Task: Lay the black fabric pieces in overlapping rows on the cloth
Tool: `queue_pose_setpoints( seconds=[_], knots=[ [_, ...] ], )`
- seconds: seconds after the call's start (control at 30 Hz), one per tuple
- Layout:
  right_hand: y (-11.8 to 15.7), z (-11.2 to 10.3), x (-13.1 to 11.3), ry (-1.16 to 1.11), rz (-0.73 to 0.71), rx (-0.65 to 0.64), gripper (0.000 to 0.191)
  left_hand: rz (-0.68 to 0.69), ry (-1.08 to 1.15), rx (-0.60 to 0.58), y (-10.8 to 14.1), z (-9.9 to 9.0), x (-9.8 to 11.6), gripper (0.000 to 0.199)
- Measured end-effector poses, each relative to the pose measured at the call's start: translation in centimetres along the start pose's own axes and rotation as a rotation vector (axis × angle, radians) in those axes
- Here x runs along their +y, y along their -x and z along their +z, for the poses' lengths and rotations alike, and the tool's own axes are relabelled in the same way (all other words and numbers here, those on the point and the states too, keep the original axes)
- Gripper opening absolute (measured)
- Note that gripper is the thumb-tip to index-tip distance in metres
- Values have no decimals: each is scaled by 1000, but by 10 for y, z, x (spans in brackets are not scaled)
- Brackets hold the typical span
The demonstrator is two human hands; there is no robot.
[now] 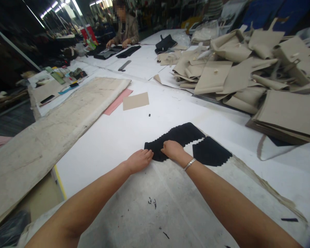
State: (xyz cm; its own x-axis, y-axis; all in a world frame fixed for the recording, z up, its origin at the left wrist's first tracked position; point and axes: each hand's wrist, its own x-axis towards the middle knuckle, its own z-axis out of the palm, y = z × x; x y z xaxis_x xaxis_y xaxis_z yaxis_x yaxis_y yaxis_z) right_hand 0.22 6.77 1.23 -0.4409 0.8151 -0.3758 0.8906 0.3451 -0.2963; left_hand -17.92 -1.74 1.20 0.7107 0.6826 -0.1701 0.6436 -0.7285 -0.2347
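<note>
Black scalloped fabric [182, 135] lies mid-frame; the left hand [141, 160] rests flattened on its left end, likely anchoring it; the right hand [174, 151] curls over it, pinching or pressing, unclear which; rightward lies another black piece [212, 151].

The person's left hand [141, 161] and right hand [173, 151] touch a scallop-edged black fabric piece [179, 135] beside a second black piece [211, 151], near a heap of beige leather-like panels [213, 77] on the white table [93, 155].
</note>
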Motion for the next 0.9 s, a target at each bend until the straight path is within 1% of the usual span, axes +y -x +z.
queue_pose_setpoints(
  seconds=[0.17,0.3,0.47,0.6,0.9],
  knots=[
    [2,0,-2,-25,16,-1,37,-1,20,15,1,2,-2,37],
    [4,-2,-7,-9,40,-7,33,4,57,14,4,2,-6,36],
    [5,-6,-9,-8,63,-29,33,23,77,7,7,-1,-10,35],
    [4,-7,-10,-5,65,-37,34,28,90,25,10,-1,-9,34],
    [3,-6,-10,-16,66,-47,34,24,64,11,11,-2,-6,34]
  ],
)
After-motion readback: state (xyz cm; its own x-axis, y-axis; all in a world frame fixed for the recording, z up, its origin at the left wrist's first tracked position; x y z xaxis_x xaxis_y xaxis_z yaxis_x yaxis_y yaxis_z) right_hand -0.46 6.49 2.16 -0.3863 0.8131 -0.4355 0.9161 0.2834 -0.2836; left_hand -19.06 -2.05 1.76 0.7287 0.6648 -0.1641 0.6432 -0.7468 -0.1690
